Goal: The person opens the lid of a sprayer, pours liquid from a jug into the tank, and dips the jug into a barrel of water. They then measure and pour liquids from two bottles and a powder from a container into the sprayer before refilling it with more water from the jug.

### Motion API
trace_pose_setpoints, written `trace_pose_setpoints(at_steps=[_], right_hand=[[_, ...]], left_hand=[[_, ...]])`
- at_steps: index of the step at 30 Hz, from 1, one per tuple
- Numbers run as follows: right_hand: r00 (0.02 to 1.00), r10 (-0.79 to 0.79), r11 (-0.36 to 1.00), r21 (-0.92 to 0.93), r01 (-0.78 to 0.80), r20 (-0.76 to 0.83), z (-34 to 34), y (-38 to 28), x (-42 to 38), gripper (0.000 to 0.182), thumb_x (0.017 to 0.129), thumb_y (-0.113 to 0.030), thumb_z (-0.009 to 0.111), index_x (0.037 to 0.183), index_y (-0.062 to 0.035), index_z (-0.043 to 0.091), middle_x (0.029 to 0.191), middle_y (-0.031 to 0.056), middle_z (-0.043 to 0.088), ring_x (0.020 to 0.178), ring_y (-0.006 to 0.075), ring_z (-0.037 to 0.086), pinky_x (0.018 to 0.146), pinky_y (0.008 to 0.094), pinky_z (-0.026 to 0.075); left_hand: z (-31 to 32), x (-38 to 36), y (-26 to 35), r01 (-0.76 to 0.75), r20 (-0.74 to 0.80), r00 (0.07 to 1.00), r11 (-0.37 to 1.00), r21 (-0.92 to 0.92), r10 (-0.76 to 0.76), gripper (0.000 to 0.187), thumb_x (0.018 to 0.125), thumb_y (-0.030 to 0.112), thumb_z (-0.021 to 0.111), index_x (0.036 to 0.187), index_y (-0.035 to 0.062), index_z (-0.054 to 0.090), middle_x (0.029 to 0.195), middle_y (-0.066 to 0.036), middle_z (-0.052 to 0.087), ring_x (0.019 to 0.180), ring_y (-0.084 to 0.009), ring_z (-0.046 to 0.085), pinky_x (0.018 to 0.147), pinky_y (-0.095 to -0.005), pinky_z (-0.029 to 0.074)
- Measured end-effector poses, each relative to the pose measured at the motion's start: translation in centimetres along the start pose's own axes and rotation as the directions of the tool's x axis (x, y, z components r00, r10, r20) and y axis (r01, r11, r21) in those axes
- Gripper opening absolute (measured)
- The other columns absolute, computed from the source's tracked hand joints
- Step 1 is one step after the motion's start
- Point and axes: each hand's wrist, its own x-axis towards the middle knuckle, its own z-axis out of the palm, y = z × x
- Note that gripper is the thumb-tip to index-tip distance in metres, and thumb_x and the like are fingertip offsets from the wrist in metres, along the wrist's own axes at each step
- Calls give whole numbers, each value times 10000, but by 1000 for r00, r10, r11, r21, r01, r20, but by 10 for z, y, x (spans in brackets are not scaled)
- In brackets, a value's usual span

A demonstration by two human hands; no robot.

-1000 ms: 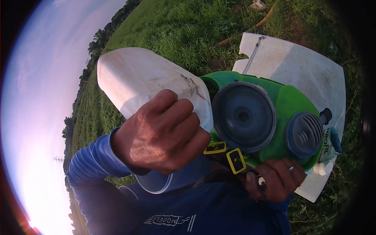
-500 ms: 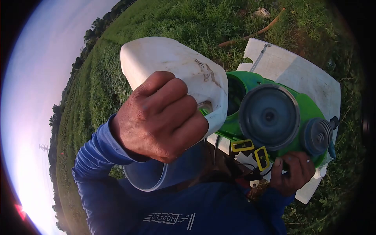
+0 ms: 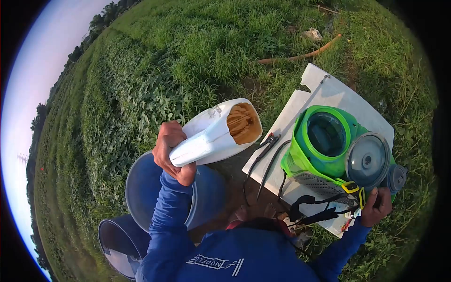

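Observation:
My left hand [image 3: 171, 150] is closed around the handle of a white plastic jug [image 3: 206, 136], cut open at one end. The jug is tipped on its side, its brown-stained inside facing right, apart from the sprayer. A green backpack sprayer [image 3: 305, 155] stands on a white board, its round tank mouth [image 3: 326, 134] uncovered. The grey round lid [image 3: 369, 159] lies beside that mouth. My right hand [image 3: 377, 207] is closed at the sprayer's near edge, by the yellow buckle [image 3: 350, 187]; its exact hold is partly hidden.
Below the sprayer is the white board [image 3: 347, 94], with black straps [image 3: 310, 218] and a hose [image 3: 268, 174] across it. Blue drums, one large [image 3: 141, 188] and one lower [image 3: 105, 235], stand at left. Bare feet [image 3: 239, 214] show near the board. An orange pipe [image 3: 300, 57] lies in grass.
My left hand has drawn the jug left, away from the sprayer's mouth, and turned it, so its cut opening now shows. My right hand stays at the sprayer. The view has widened.

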Motion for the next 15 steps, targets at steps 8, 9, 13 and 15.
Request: trace_pose_setpoints(at_steps=[8, 9, 13, 15], right_hand=[[999, 38, 983, -181, -34, 20, -14, 29, -8, 339, 1041, -280, 509, 982, 40, 607, 825, 137, 587, 725, 224, 521, 676, 373, 425], [999, 45, 981, -191, -43, 2, -16, 34, -10, 380, 1047, -299, 486, 1024, 51, 633, 874, 173, 621, 781, 245, 584, 725, 392, 468], [987, -147, 862, -482, 159, 63, -54, 113, -18, 472, 1051, -340, 452, 1175, 72, 645, 1105, 237, 654, 1047, 312, 652, 908, 453, 506], [984, -126, 831, -528, 176, 129, -71, 152, -13, 555, 1059, -383, 402, 1242, 86, 635, 1294, 277, 643, 1176, 340, 652, 1009, 479, 503]], left_hand=[[-107, -80, -9, 170, -103, 984, 942, 290, -146, 393, 734, 330, 731, 792, 6, 516, 738, -141, 563, 745, -306, 558, 734, -426, 484], [-121, -89, -9, 205, -95, 978, 929, 307, -184, 447, 761, 373, 770, 798, 1, 524, 762, -157, 585, 781, -316, 581, 780, -439, 496], [-161, -128, -22, 341, -288, 934, 762, 551, -209, 312, 598, 225, 650, 764, 25, 478, 677, -110, 508, 658, -290, 508, 639, -414, 467], [-192, -146, -28, 441, -342, 893, 716, 541, -291, 249, 627, 143, 642, 773, 22, 481, 704, -108, 521, 664, -271, 515, 653, -384, 478]])
